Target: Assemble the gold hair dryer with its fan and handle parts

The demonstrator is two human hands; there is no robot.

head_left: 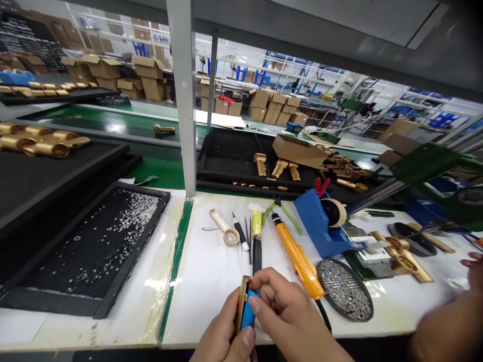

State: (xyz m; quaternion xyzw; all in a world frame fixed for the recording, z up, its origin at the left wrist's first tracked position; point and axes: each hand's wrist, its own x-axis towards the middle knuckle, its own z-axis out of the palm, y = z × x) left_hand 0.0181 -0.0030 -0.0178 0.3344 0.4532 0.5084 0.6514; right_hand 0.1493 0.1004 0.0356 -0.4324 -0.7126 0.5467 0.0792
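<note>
My left hand point(225, 329) is closed around a gold handle shell point(240, 310) at the bottom centre, its thumb lying against a blue cylindrical battery point(247, 315) set along the shell. My right hand point(289, 306) pinches the battery near its upper end, where a short red wire point(251, 284) shows. The lower end of the shell is hidden by my fingers. Just beyond my hands lie a small pale handheld fan point(230, 236) with a white cable, a black-and-white pen-like tool point(240, 232), a yellow-wrapped tool point(256, 223) and an orange electric screwdriver point(300, 259).
Right of my hands is a round dish of screws point(345, 289), behind it a blue tape dispenser point(320, 229) and green-handled pliers point(290, 218). A black tray point(49, 261) with small white parts stands left. A white post point(183, 100) rises ahead. Another person's hand point(475, 271) is far right.
</note>
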